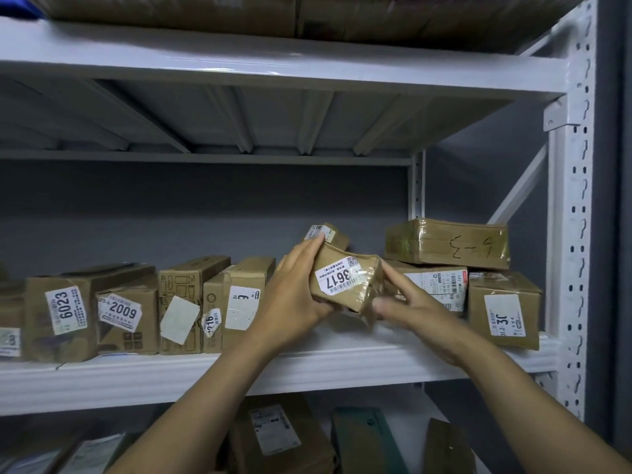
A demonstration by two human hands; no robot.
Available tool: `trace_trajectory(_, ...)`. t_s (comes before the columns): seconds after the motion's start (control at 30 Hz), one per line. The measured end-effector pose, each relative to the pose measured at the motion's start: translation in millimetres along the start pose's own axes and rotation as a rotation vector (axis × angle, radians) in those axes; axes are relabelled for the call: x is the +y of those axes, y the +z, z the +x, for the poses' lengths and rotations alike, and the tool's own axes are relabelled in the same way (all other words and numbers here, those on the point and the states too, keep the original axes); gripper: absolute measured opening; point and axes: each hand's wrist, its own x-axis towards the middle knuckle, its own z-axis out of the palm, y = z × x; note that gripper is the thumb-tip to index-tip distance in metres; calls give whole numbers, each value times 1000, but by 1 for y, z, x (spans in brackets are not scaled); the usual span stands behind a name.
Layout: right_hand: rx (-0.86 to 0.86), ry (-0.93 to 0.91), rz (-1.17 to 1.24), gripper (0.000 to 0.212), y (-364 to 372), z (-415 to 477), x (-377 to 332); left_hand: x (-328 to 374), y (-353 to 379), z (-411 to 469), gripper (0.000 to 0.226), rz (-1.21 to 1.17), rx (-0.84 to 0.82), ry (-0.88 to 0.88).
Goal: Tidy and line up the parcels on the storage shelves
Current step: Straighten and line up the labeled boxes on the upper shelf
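Note:
A small brown parcel labelled 3617 [355,285] is held tilted just above the middle shelf [205,374], in the gap between two groups of boxes. My left hand [294,295] grips its left end, thumb underneath and fingers over the top. My right hand [410,306] holds its right lower corner with the fingers curled round it. Behind it another small parcel [333,234] peeks out, mostly hidden. To the left stands a row of upright cartons, among them 6023 [65,313] and 2009 [126,316].
Right of the held parcel sit a flat labelled box [441,285], a carton [502,309] by the upright post, and a taped parcel [448,244] stacked on top. Large cartons fill the top shelf [171,12]. More parcels lie on the lower shelf [273,436].

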Motion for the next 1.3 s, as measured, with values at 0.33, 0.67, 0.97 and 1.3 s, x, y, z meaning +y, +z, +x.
trace_trajectory(0.33,230,-7,-156,34,20,-2,-6,5,3,-8,131,-69,-265,-65)
trace_trajectory(0.67,116,13,-374,69,52,20,-8,-7,-32,-8,121,635,-268,224)
trace_trajectory(0.97,98,-157,-451,54,76,45,-10,-32,-76,-15,105,643,-324,-91)
trace_trajectory(1.3,-4,-206,-666,61,66,49,-18,-17,-71,-3,91,751,-343,-60)
